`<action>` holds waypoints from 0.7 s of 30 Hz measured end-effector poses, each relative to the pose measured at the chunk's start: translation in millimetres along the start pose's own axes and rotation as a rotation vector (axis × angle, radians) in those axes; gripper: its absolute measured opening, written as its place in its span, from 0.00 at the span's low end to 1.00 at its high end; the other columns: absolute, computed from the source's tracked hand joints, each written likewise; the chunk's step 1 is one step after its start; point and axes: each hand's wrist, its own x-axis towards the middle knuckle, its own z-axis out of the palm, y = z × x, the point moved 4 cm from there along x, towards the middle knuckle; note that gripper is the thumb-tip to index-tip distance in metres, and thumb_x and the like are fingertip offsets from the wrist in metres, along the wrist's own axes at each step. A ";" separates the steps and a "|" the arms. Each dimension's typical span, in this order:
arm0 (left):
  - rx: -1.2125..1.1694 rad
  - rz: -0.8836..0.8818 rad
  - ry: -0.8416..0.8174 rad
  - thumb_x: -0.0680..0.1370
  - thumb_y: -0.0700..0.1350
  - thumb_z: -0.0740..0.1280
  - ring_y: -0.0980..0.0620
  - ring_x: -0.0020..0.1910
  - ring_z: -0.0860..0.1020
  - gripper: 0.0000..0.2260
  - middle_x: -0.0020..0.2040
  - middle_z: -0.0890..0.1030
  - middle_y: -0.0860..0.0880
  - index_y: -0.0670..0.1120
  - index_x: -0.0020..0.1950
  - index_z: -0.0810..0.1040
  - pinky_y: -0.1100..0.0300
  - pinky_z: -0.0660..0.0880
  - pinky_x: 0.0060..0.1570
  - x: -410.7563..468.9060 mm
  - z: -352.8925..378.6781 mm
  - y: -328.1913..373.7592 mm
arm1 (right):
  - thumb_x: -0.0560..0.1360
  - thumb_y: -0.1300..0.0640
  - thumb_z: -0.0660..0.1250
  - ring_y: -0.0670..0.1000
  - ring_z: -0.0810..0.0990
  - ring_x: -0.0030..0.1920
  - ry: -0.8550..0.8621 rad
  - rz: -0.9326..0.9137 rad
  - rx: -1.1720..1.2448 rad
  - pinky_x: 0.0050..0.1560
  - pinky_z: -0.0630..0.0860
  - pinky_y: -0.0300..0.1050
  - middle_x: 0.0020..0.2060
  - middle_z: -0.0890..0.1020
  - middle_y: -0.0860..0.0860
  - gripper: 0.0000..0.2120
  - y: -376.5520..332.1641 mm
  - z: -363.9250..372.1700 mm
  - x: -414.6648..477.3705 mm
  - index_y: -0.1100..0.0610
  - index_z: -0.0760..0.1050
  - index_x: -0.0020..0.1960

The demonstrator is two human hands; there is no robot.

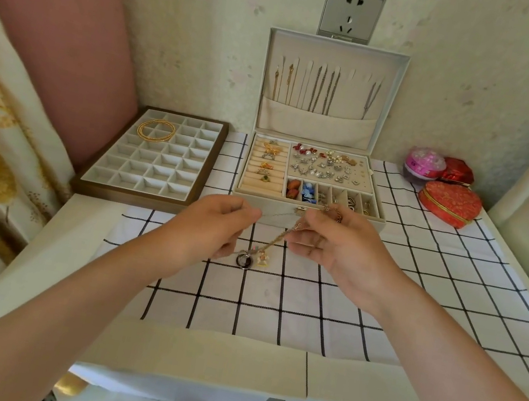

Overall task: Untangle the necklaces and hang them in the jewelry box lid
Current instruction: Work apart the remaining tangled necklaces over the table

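My left hand [214, 227] and my right hand [336, 243] are raised over the checked cloth, just in front of the jewelry box. Both pinch thin tangled necklace chains [280, 235] stretched between them. A dark ring pendant [244, 259] and a small pale charm [262, 258] dangle below the hands. More chain bunches at the top of my right hand. The open jewelry box lid [335, 69] stands upright against the wall, with several necklaces hanging from its slots into a pocket.
The box's base tray [312, 176] holds rings, earrings and small trinkets. A brown compartment tray [155, 157] with a gold bangle sits at the left. A red heart-shaped box [449, 203] and pink and red boxes lie at the right. A pink roll leans at the left.
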 end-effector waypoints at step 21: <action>0.443 0.266 0.112 0.81 0.34 0.64 0.67 0.39 0.73 0.18 0.47 0.75 0.57 0.54 0.36 0.79 0.76 0.67 0.42 -0.1 11.3 -2.4 | 0.84 0.54 0.59 0.49 0.63 0.26 0.092 0.162 0.262 0.34 0.73 0.46 0.28 0.62 0.49 0.09 -2.0 8.3 -3.9 0.52 0.71 0.46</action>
